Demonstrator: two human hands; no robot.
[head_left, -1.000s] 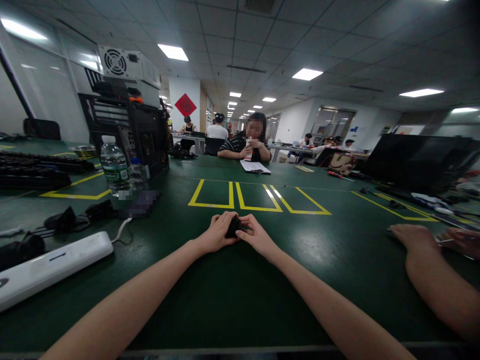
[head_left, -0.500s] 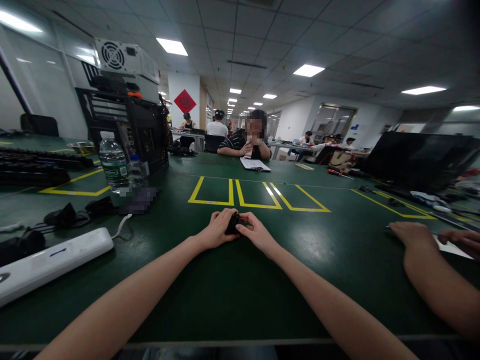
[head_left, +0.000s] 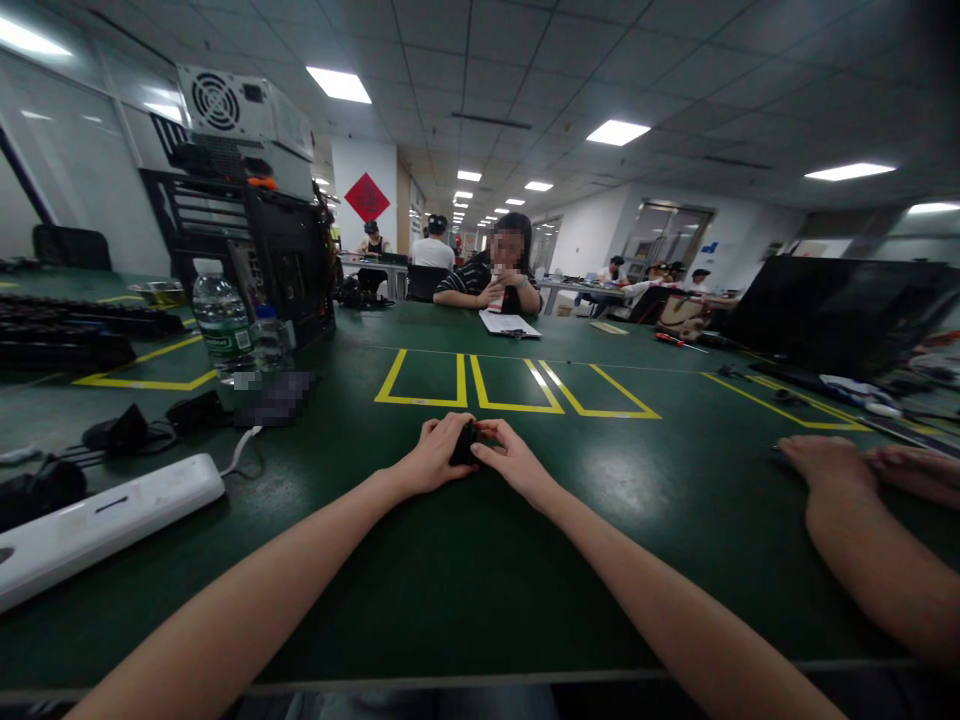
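A small black object [head_left: 463, 446] is held between my two hands just above or on the green table [head_left: 465, 580]; its kind cannot be made out. My left hand [head_left: 437, 452] is closed round its left side, with the fingers over the top. On the other side, my right hand [head_left: 510, 458] grips it with thumb and fingertips. Much of the object is hidden behind the fingers. Three yellow tape outlines [head_left: 517, 407] lie on the table just beyond my hands.
To the left are a white power strip [head_left: 112, 515], a water bottle [head_left: 223, 325] and a black computer case [head_left: 289, 265]. A clipboard [head_left: 510, 324] lies before a person seated opposite. At the right, a co-worker's hand [head_left: 825, 462] rests near a dark monitor [head_left: 840, 315].
My hands keep the same hold on the black object. At the right, the co-worker's hands have shifted slightly, and the white paper beneath them no longer shows.
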